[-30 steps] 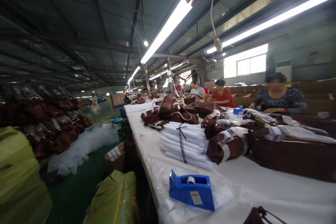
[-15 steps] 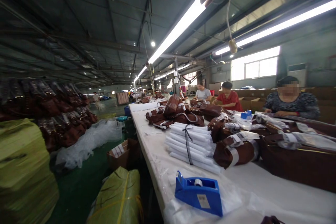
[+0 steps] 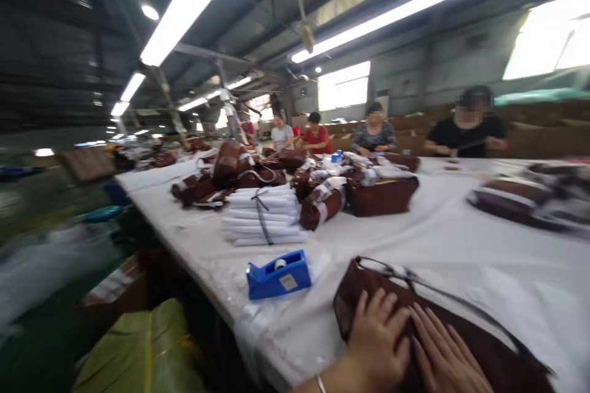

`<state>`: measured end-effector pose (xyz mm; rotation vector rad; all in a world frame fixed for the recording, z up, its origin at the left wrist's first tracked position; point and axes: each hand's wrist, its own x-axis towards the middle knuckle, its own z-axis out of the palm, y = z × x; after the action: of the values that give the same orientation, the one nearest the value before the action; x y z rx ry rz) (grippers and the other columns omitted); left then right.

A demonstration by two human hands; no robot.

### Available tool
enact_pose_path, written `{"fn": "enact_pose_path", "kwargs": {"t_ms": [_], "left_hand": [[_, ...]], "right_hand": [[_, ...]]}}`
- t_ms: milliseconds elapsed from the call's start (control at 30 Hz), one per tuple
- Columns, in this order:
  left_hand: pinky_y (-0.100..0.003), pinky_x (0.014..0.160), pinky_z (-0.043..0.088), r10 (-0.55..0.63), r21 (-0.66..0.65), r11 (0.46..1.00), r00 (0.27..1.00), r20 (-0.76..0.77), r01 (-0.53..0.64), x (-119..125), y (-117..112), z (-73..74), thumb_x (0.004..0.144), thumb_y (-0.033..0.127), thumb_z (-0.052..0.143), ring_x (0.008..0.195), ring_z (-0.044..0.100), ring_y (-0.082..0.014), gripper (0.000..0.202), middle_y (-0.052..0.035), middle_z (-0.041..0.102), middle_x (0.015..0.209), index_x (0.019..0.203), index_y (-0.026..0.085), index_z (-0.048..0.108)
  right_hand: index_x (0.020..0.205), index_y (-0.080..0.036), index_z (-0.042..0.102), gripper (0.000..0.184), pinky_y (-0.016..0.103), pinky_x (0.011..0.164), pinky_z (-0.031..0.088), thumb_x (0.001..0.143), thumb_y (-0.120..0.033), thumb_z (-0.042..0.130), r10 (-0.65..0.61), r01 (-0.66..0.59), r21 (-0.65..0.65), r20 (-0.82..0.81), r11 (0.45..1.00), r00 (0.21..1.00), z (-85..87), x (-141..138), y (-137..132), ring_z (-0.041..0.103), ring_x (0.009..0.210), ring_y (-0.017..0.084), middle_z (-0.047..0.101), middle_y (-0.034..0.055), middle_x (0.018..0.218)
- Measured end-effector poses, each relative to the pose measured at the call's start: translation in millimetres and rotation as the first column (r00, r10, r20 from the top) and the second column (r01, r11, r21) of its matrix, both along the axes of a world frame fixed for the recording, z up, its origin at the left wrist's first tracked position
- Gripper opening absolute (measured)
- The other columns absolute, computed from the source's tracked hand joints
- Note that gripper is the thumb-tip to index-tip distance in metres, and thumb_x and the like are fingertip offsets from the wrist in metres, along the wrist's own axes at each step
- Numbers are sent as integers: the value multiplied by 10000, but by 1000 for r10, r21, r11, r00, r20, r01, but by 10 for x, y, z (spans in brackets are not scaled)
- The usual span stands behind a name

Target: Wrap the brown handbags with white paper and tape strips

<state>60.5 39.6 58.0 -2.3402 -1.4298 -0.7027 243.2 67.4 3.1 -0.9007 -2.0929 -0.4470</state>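
Observation:
Both my hands rest on a flat brown bag (image 3: 465,344) lying on the white table (image 3: 452,239) right in front of me. My left hand (image 3: 378,341) lies palm down on the bag's left end, fingers spread and slightly curled. My right hand (image 3: 445,353) lies flat beside it, fingers stretched toward the left hand. The bag's thin strap with a metal clasp (image 3: 401,271) runs along its far edge. A blue tape dispenser (image 3: 279,274) stands on the table just left of the bag.
A tied bundle of white sheets (image 3: 265,218) and piles of brown bags (image 3: 369,193) fill the middle of the table. Several people work along the far side. A yellow-green sack (image 3: 138,350) and cardboard boxes (image 3: 115,291) sit on the floor at the left.
The view has swung right and down. My two hands and the brown bag under them have come into sight at the bottom; earlier only a corner of the bag showed.

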Motion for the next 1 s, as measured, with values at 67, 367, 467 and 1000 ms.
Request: {"fn": "enact_pose_path", "kwargs": {"t_ms": [67, 367, 467, 1000], "left_hand": [[-507, 1146, 382, -36, -160, 985, 990, 137, 58, 38, 48, 320, 980, 476, 456, 1426, 400, -269, 515, -58, 418, 1560, 1459, 286, 464], [-526, 1230, 204, -24, -38, 999, 989, 148, 30, 10, 311, 231, 1012, 260, 431, 1483, 300, -249, 469, -58, 417, 1556, 1480, 232, 434], [-538, 1227, 214, 16, -77, 997, 996, 92, -9, -55, 279, -107, 1006, 258, 440, 1474, 321, -253, 454, -51, 417, 1554, 1458, 235, 471], [-541, 1215, 239, -162, 25, 987, 979, 125, 161, -64, 258, -193, 980, 300, 495, 1457, 355, -268, 523, -74, 406, 1561, 1494, 237, 420]], "right_hand": [[1591, -288, 137, 728, 517, 1015, 538, 934, -261, 449, -146, 153, -70, 93, 986, 985, 121, 0, -128, 531, 1318, 279, 501, 46, 1491], [1485, -178, 442, 495, 474, 1191, 347, 991, -199, 445, -179, 197, -309, 87, 931, 980, 391, -142, -329, 402, 1425, 240, 489, 80, 1503], [1455, -217, 489, 474, 477, 1187, 355, 984, -177, 456, -126, 139, -317, 61, 938, 990, 455, -163, -356, 430, 1407, 232, 531, 50, 1470], [1482, -164, 443, 501, 524, 1170, 349, 996, -274, 491, -341, 364, -238, 131, 901, 931, 262, 200, -136, 432, 1403, 281, 504, 82, 1491]]}}
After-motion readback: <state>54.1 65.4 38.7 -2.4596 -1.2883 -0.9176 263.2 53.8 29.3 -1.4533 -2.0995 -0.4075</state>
